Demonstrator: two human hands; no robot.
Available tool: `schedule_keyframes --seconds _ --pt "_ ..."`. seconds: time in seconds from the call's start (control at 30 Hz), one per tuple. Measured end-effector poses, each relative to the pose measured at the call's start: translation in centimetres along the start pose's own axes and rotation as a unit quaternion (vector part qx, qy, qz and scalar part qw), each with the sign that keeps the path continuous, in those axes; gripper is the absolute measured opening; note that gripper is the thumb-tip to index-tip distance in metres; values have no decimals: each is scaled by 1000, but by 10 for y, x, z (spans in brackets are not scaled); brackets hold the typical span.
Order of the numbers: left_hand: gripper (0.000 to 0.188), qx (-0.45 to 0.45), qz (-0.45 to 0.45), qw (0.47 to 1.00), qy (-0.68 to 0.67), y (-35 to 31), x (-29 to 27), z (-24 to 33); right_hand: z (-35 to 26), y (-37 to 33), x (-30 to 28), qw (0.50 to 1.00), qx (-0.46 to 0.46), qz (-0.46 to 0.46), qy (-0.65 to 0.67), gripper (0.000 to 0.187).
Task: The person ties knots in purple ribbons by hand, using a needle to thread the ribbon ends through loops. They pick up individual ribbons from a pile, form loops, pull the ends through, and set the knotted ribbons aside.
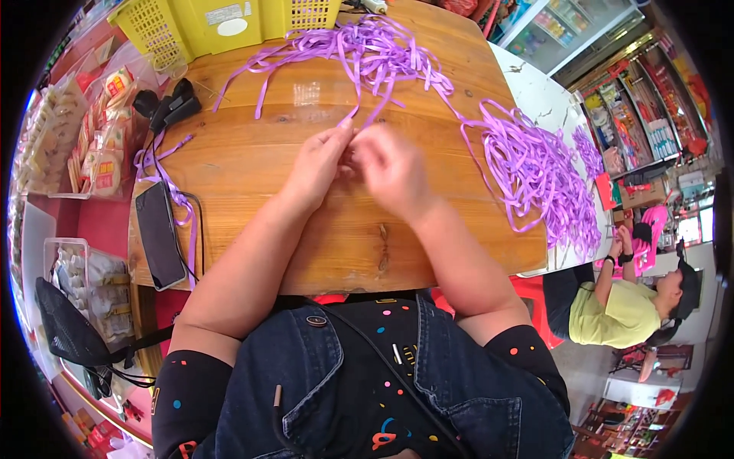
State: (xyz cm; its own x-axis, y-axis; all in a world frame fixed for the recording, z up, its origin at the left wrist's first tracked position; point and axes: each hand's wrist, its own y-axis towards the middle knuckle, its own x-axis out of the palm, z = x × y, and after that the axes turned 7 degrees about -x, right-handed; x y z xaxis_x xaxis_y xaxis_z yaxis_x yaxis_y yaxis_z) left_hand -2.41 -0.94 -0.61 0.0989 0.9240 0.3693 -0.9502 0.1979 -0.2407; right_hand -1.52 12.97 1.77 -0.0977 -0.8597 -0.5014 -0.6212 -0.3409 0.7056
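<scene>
Head view: left hand (317,167) is pinching purple ribbon (358,86); right hand (396,170) is looking blurred, grip unclear; far pile (384,55) should be feeding slack.

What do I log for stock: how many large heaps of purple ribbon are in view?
2: the far heap near the yellow basket; the right heap over the right edge of the table. The smaller bunch beyond isn't counted; more may be hidden.

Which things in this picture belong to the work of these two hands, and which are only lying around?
Likely in use:
- far purple ribbon heap, reaching the left hand; blurred right hand alongside
- right-side ribbon heap

Seemingly just lying about:
- black phone
- yellow basket
- black object beyond the phone
</scene>
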Motion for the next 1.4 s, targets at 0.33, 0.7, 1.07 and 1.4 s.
schedule_keyframes --seconds 0.33,0.7,1.07,1.4 --pt "14 1 -84 925 -370 -1 -30 13 11 1 -39 856 228 -162 436 14" --pt "13 21 -29 953 -302 -3 -19 11 123 -7 -132 673 260 486 494 13" --pt "33 26 -52 968 -244 -8 -8 8 70 6 -74 946 106 266 -153 14" --pt "39 -30 -139 936 -321 -8 6 1 2 7 4 999 -7 2 -39 12"
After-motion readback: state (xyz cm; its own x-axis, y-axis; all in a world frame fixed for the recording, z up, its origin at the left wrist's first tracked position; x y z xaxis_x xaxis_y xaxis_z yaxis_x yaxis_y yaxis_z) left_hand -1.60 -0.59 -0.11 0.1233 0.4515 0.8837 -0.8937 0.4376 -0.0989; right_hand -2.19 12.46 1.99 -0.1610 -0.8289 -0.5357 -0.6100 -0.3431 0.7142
